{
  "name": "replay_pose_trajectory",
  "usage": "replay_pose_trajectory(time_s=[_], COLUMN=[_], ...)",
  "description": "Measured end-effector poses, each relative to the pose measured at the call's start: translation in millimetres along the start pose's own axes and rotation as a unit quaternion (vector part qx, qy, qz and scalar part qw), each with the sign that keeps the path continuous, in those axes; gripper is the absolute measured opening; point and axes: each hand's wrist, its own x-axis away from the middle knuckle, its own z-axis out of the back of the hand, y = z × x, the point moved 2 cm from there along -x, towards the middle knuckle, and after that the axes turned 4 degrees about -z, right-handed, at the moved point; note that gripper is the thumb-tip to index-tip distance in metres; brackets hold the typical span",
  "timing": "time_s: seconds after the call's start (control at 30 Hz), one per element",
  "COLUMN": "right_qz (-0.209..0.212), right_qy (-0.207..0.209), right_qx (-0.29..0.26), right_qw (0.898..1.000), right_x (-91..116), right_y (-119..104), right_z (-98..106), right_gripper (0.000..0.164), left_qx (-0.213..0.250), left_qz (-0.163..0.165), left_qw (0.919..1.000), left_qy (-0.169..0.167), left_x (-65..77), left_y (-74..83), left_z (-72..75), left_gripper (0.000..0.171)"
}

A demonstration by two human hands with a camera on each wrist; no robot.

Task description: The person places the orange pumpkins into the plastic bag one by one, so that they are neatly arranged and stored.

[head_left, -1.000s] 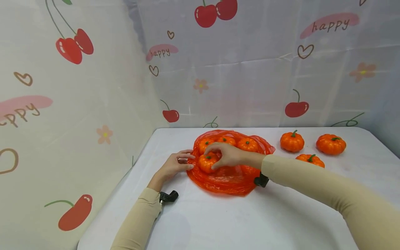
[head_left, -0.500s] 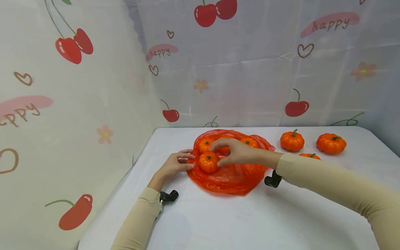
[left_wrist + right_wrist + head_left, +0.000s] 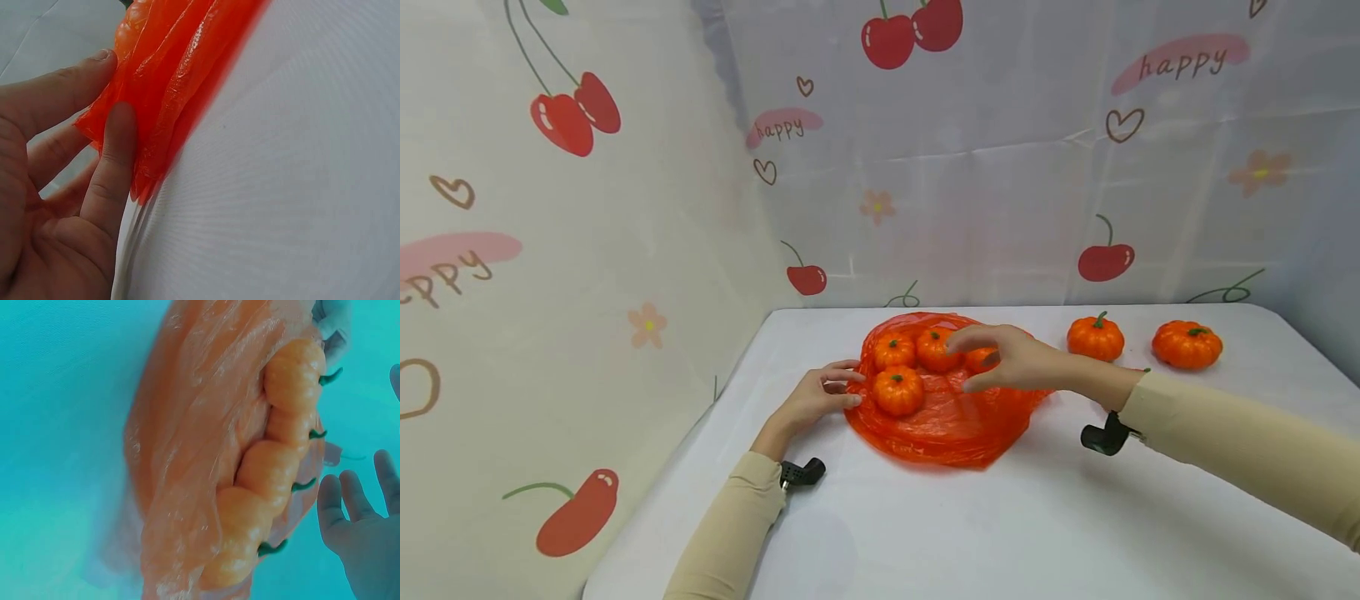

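Observation:
An orange plastic bag [image 3: 958, 425] lies spread on the table with several small orange pumpkins [image 3: 898, 390] in it, their green stems up. My left hand [image 3: 816, 396] holds the bag's left edge; in the left wrist view, the bag's edge [image 3: 162, 94] lies between thumb and fingers. My right hand [image 3: 1018, 358] is over the right part of the bag with fingers spread and nothing in them, partly covering a pumpkin [image 3: 981, 360] there. In the right wrist view, its fingers stand apart from the row of pumpkins [image 3: 269, 475].
Two loose pumpkins, one upright [image 3: 1095, 339] and one wider [image 3: 1187, 345], stand on the white table [image 3: 925, 533] at the back right. A third is almost hidden behind the right forearm. A cherry-printed curtain [image 3: 985, 200] rises at the table's back and left.
My right hand has let go of the front left pumpkin inside the bag and moved right, away from it. The left hand keeps its place at the bag's edge.

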Motion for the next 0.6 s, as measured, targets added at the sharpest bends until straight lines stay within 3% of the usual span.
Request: replay_pose_trajectory(time_s=[0.33, 0.6], right_qz=[0.007, 0.006], right_qy=[0.027, 0.063], right_qx=[-0.004, 0.043], right_qw=[1.0, 0.997], right_x=[31, 59], right_y=[11, 16], right_z=[28, 53], right_gripper=[0.045, 0.044], left_qx=[-0.002, -0.006], left_qz=[0.006, 0.012], left_qw=[1.0, 0.9999], left_qy=[0.001, 0.001], left_x=[1.3, 1.0], left_y=[-3.4, -0.6], left_z=[-0.5, 1.0], left_gripper=[0.034, 0.034])
